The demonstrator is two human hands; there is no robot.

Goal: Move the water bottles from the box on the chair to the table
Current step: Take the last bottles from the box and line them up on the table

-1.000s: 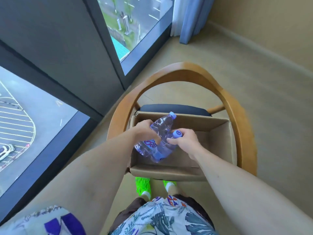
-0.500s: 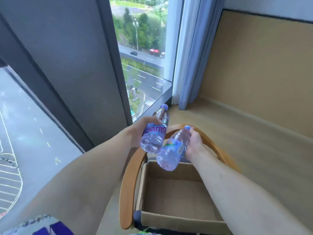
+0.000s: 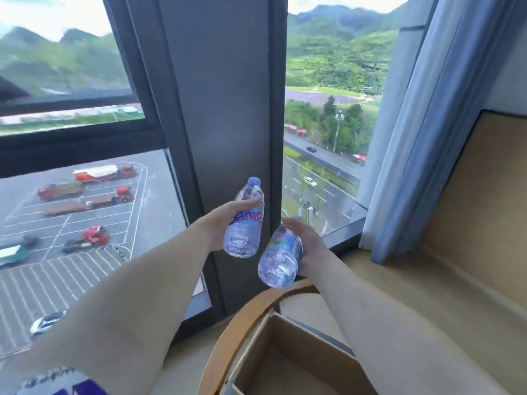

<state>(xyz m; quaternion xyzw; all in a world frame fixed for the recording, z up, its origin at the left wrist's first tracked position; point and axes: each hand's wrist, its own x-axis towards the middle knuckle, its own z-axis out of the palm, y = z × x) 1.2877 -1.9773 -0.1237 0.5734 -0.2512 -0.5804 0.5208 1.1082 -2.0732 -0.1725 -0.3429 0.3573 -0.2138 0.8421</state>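
Water bottles number two, one in each hand, both held up in the air in front of the dark window pillar (image 3: 225, 109). Left hand (image 3: 219, 223) has its grip curled round the left bottle (image 3: 244, 220), which stands close to upright with its purple cap on top and a printed label across its middle. Right hand (image 3: 309, 246) has its grip wrapped round the right bottle (image 3: 281, 259), which is tilted so its clear base points toward the camera; its cap is mostly hidden behind the hand. These two bottles hang near each other without touching. Below them sits one open cardboard box (image 3: 288, 363), with no bottle in the part that shows, resting on one chair with a curved wooden back (image 3: 242, 323). One blue curtain (image 3: 422, 143) hangs at the right of the window. No bench shows in this view.
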